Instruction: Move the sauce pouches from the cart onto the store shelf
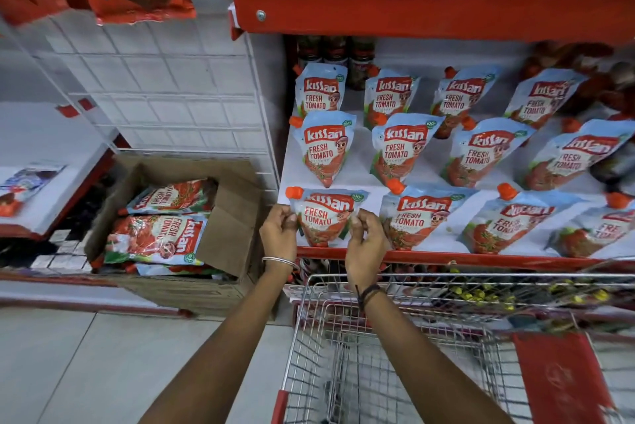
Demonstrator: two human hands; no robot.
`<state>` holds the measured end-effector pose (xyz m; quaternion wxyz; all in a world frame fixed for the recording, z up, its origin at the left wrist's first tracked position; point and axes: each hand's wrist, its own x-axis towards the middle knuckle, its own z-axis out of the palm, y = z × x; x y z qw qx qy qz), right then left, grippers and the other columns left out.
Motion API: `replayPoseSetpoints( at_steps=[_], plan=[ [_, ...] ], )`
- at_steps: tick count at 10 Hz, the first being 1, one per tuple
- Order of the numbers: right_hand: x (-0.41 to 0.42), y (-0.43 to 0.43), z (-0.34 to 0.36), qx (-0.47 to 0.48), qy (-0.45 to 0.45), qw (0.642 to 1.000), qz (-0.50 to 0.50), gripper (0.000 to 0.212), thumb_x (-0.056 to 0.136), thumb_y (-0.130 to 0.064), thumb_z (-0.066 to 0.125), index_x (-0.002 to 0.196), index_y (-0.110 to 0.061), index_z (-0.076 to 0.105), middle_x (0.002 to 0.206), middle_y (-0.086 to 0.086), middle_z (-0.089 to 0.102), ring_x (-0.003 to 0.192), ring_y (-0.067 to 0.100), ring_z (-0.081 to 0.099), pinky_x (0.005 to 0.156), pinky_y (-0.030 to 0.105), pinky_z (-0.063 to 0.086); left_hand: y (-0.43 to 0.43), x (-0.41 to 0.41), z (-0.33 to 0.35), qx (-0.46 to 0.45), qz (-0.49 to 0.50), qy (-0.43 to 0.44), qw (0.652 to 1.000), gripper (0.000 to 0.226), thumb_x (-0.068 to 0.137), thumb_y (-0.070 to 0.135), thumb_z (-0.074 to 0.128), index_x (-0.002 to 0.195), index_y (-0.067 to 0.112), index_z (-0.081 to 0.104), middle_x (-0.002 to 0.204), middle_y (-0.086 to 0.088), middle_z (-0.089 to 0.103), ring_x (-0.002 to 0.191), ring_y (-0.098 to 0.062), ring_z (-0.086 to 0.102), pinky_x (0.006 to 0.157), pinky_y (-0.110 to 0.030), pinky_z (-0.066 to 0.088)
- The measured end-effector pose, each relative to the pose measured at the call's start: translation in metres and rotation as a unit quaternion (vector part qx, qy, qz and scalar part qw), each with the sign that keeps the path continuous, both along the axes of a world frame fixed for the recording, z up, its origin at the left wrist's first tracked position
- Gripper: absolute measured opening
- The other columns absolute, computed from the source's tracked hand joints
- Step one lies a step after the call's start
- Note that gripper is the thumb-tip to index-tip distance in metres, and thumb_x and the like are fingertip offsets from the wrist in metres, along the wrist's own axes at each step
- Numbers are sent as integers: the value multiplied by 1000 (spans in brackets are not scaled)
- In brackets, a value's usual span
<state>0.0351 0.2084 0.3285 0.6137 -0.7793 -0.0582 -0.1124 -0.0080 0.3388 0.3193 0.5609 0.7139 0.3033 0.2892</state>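
Note:
A light-blue and red tomato sauce pouch [324, 214] with an orange cap stands at the front left corner of the white store shelf [364, 179]. My left hand [279, 234] pinches its left edge and my right hand [366, 241] pinches its right edge. Several more of the same pouches [405, 148] stand in rows behind and to the right of it. The wire cart [378, 355] sits right below my arms, and no pouches show in the part of its basket that I see.
An open cardboard box [233, 217] holding more pouches [154, 238] sits on the low shelf to the left. A red shelf edge [429, 4] overhangs above. A white wire grid panel [165, 80] separates the two shelf units. Grey tiled floor lies at lower left.

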Motion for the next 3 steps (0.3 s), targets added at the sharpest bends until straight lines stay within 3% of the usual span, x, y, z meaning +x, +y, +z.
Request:
replayPoseSetpoints(
  at_steps=[1,2,3],
  plan=[
    [0,-4,3,-35,-14,999,9,12,90,-1,53,89,6,63,83,23,68,74,4,50,61,-5,34,-2,0,2,5,5,12,1000,29,77,11,47,66,37,53,74,-8,58,76,-19,54,76,-55,54],
    [0,-7,6,-49,-15,998,22,13,90,-3,53,89,4,64,84,23,69,74,16,54,59,-4,33,-4,0,0,22,12,18,1000,31,82,4,48,70,32,52,74,-9,59,72,-19,54,69,-44,52],
    [-2,-9,11,-39,23,998,43,15,91,-4,52,95,4,64,92,23,70,79,18,55,67,13,40,-13,-7,5,42,1,21,999,13,86,0,49,85,11,55,82,-8,62,77,-20,58,71,-36,48]
  ],
)
